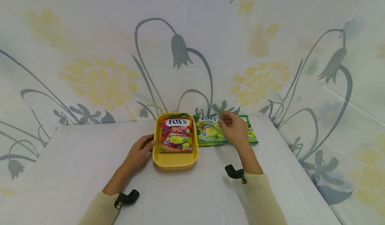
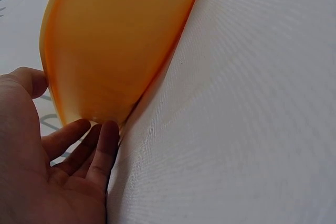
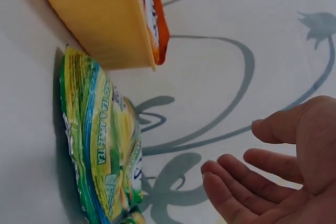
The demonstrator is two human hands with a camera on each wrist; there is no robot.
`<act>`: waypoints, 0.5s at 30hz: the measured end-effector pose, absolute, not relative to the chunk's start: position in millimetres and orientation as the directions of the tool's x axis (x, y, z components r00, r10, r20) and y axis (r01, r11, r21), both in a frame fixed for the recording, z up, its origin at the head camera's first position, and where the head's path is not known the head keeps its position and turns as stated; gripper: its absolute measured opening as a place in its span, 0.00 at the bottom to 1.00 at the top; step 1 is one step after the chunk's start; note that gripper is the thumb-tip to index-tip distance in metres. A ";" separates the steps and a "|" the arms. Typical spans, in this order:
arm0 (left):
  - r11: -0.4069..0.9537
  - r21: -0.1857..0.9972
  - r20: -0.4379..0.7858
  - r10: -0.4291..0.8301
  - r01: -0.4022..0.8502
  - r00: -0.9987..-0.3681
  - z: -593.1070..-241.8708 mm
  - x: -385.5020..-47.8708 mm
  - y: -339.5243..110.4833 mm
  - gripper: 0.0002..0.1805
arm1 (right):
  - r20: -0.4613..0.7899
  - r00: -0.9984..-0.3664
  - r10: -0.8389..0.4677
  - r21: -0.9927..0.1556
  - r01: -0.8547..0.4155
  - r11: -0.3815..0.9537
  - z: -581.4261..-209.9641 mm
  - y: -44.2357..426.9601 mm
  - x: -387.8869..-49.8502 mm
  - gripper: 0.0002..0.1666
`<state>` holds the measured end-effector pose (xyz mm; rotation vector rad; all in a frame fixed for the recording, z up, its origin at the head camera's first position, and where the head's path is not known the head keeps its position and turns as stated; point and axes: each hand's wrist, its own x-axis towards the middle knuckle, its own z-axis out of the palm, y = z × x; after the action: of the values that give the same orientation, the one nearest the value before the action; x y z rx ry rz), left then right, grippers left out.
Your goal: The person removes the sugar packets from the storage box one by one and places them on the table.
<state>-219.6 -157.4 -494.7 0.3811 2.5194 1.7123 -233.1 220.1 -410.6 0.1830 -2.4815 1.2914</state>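
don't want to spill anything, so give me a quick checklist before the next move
1. Yellow rounded plastic tray right way up on the white table: ok.
2. Left grip touching the tray's left side: ok.
3. Red-and-purple glossy candy bag inside the tray: ok.
4. Right grip holding one of the green glossy candy bags: not ok, it holds nothing.
5. Exact number of green bags: cannot tell, the right grip covers part of them.

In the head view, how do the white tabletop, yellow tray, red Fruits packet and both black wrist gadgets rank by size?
1. White tabletop
2. Yellow tray
3. Red Fruits packet
4. Left wrist gadget and right wrist gadget: too alike to rank
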 end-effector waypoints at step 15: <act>0.387 0.906 0.079 0.237 0.169 -0.968 -497.5 -220.0 -157.6 0.30 | 0.344 -0.931 -0.124 -0.784 -0.357 0.508 -406.6 162.7 -217.1 0.21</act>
<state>-220.0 -157.6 -497.5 0.3762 2.5631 1.6627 -217.1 162.7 -406.6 0.4081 -2.5081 1.3890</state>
